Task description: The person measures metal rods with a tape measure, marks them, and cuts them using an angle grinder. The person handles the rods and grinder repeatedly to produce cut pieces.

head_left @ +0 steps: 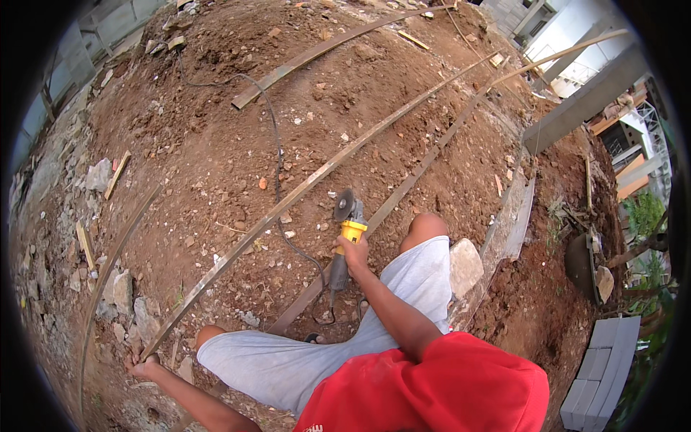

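My right hand (354, 255) is wrapped round the body of a yellow and black angle grinder (353, 230). Its round cutting disc (345, 204) points away from me, above the dirt and apart from the wood. At the lower left, my left hand (144, 366) grips the near end of a long, narrow wooden strip (317, 175), which runs diagonally off to the far right. A black power cord (278, 155) trails from the grinder's rear, passes the strip and continues to the far left. Another long board (425, 164) lies beside my knees, partly hidden by my legs.
More boards lie on the reddish soil, a thick one (317, 52) at the back and one (119, 259) at the left. A pale stone (466, 268) sits by my right knee. Grey blocks (601, 371) are stacked lower right; a concrete column (586, 101) leans in upper right.
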A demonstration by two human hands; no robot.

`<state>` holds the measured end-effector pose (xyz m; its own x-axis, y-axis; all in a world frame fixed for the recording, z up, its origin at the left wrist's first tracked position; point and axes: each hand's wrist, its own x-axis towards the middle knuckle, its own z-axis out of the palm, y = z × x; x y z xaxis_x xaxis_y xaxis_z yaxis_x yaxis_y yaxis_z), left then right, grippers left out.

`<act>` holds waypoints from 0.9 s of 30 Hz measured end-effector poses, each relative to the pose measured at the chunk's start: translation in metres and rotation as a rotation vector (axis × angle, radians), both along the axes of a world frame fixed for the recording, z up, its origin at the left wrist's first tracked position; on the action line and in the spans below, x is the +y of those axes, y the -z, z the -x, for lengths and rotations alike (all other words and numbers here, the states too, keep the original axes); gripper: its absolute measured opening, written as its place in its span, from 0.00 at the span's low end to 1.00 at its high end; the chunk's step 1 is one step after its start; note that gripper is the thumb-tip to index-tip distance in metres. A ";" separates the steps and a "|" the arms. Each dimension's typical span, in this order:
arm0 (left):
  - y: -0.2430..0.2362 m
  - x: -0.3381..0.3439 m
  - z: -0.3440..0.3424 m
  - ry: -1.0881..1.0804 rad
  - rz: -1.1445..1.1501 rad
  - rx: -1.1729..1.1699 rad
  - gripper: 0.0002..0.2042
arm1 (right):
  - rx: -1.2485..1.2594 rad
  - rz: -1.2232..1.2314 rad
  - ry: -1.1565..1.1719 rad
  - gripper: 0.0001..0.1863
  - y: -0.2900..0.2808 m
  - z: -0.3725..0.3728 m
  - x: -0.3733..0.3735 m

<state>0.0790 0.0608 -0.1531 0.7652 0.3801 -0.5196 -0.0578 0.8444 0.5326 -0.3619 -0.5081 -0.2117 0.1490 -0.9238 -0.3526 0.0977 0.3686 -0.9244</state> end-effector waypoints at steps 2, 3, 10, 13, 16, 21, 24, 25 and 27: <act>0.000 0.006 -0.003 -0.124 -0.047 0.008 0.13 | -0.011 0.001 -0.009 0.23 -0.002 -0.006 0.003; 0.004 0.021 -0.008 -0.076 -0.014 -0.044 0.14 | -0.017 0.007 -0.012 0.23 0.003 -0.009 0.001; 0.022 0.028 -0.006 0.058 -0.032 -0.146 0.15 | -0.015 -0.005 -0.002 0.21 -0.001 -0.008 0.000; 0.020 0.024 0.000 0.048 0.018 -0.150 0.10 | 0.006 -0.021 -0.002 0.21 -0.004 -0.006 -0.001; 0.016 0.027 0.010 0.077 0.084 -0.192 0.05 | -0.017 -0.030 0.010 0.21 -0.012 -0.014 0.004; -0.018 -0.033 0.050 0.086 -0.220 -0.071 0.12 | 0.004 -0.006 -0.002 0.21 -0.014 -0.002 -0.002; -0.025 -0.024 0.061 0.038 -0.334 0.118 0.25 | 0.007 -0.003 -0.016 0.22 -0.011 -0.011 0.002; -0.029 -0.021 0.066 0.010 -0.485 0.168 0.29 | 0.013 -0.010 -0.018 0.23 -0.009 -0.012 0.002; -0.040 -0.021 0.074 -0.104 -0.736 0.356 0.35 | 0.019 -0.007 -0.022 0.21 -0.006 -0.010 0.003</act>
<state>0.0054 0.0400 -0.1126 0.5436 0.7781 -0.3148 0.1601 0.2721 0.9489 -0.3522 -0.5048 -0.2062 0.1624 -0.9178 -0.3623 0.0722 0.3773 -0.9233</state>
